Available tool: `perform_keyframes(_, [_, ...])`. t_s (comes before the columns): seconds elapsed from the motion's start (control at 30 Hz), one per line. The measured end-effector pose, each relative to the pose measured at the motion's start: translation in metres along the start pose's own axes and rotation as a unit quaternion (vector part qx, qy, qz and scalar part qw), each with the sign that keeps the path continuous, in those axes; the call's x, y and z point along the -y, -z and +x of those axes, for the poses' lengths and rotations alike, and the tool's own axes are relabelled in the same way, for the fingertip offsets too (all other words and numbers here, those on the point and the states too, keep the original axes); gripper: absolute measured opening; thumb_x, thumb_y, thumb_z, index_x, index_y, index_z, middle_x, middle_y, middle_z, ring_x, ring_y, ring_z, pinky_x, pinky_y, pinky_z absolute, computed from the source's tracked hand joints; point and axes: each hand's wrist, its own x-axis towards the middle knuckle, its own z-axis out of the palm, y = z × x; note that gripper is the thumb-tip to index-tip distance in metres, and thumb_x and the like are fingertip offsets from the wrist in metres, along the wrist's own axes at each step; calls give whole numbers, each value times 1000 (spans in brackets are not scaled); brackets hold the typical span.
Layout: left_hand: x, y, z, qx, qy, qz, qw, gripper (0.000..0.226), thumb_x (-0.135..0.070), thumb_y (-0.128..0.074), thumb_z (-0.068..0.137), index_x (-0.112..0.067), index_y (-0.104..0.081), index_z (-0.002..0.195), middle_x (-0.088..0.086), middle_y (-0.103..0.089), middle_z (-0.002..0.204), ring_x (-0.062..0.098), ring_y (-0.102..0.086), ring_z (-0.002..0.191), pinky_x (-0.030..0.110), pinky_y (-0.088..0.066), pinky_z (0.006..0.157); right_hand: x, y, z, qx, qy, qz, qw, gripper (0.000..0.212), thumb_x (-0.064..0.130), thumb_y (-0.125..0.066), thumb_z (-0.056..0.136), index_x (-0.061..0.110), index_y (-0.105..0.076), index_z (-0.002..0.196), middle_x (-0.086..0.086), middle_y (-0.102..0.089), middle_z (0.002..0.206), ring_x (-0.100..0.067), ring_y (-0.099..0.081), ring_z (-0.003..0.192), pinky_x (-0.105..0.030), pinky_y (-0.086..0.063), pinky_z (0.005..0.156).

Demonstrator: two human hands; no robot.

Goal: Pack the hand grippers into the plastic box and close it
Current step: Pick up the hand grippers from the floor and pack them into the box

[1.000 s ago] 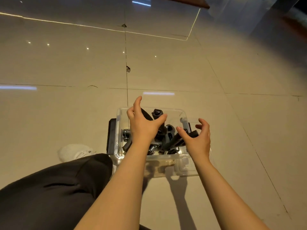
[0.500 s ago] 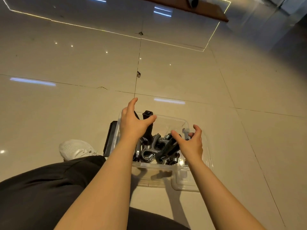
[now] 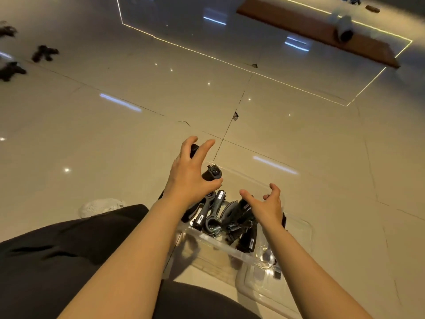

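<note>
A clear plastic box stands on the tiled floor in front of me. Several black hand grippers with metal springs lie piled inside it. My left hand is over the box's far left part, its fingers and thumb curled round one upright black hand gripper. My right hand hovers just above the pile on the right with spread, bent fingers and holds nothing. A clear plastic piece, perhaps the lid, lies against the box's near right side.
Three more black hand grippers lie on the floor at the far left. A white shoe and my black-clad leg are left of the box. A brown board with a white object lies far back right.
The view has tilted and swung left, bringing the far-left floor grippers into sight. My left hand has risen a little with the upright gripper. My right hand stays above the pile.
</note>
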Motion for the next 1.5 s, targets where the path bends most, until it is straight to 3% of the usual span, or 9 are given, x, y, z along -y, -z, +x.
perform_keyframes(0.27, [18,-6,3,25,17,-61,998,94,-38,-77,64,-48,-22,140,-9,-23,139,12,-36,121,22,-36,91,-3,-55,32,50,-32,-48,997,102,70,-70,62,28,-20,141,-7,-43,139,-30,-52,116,-44,-46,91])
perform_keyframes(0.47, [40,-25,1,81,42,-31,995,96,-35,-77,63,-50,-20,139,-9,-22,137,14,-43,112,27,-45,85,-2,-77,50,77,-60,-101,990,95,72,-66,65,21,-28,137,-7,-45,137,-31,-55,109,-36,-44,72])
perform_keyframes(0.67, [55,-33,5,110,84,-8,990,98,-34,-77,61,-47,-21,140,-7,-22,136,17,-47,104,34,-49,83,1,-86,67,71,-54,-159,983,78,76,-55,71,14,-43,117,-3,-44,122,-24,-53,86,-35,-44,68])
perform_keyframes(0.83, [56,-36,9,118,76,4,990,96,-36,-77,63,-43,-22,142,-5,-18,140,17,-44,110,30,-46,87,-19,-93,57,63,32,-246,967,72,61,-63,77,16,-35,126,-6,-35,131,-28,-56,87,-35,-46,62])
perform_keyframes(1.0, [54,-40,8,119,70,-11,990,94,-37,-75,62,-42,-25,141,-4,-17,141,16,-41,114,33,-48,87,-44,-92,46,90,177,-355,913,66,37,-65,83,22,-33,139,-9,-26,148,-37,-44,120,-44,-43,93])
perform_keyframes(1.1, [54,-42,7,117,60,-11,991,92,-34,-76,64,-41,-25,141,-5,-16,141,16,-39,118,29,-47,87,-51,-91,47,181,324,-419,828,66,35,-61,85,26,-32,144,-7,-26,151,-39,-22,137,-51,-25,109])
perform_keyframes(1.2, [55,-42,5,113,57,-8,992,93,-33,-78,65,-41,-25,141,-5,-17,141,14,-38,118,24,-42,86,-49,-90,53,265,360,-490,749,69,32,-61,85,26,-28,145,-6,-29,151,-40,-12,141,-53,-18,112])
perform_keyframes(1.33, [53,-39,4,113,60,-3,992,94,-36,-77,64,-41,-25,142,-6,-18,138,8,-37,109,23,-40,85,-46,-92,54,219,370,-520,738,66,21,-64,79,18,-37,139,-5,-51,135,-41,-35,130,-50,-28,103])
perform_keyframes(1.5, [53,-36,1,105,61,-7,993,93,-29,-78,64,-39,-27,142,-5,-21,136,12,-42,109,22,-40,83,-52,-96,57,177,445,-515,711,63,20,-80,61,18,-55,119,-1,-71,80,-34,-61,95,-52,-41,94])
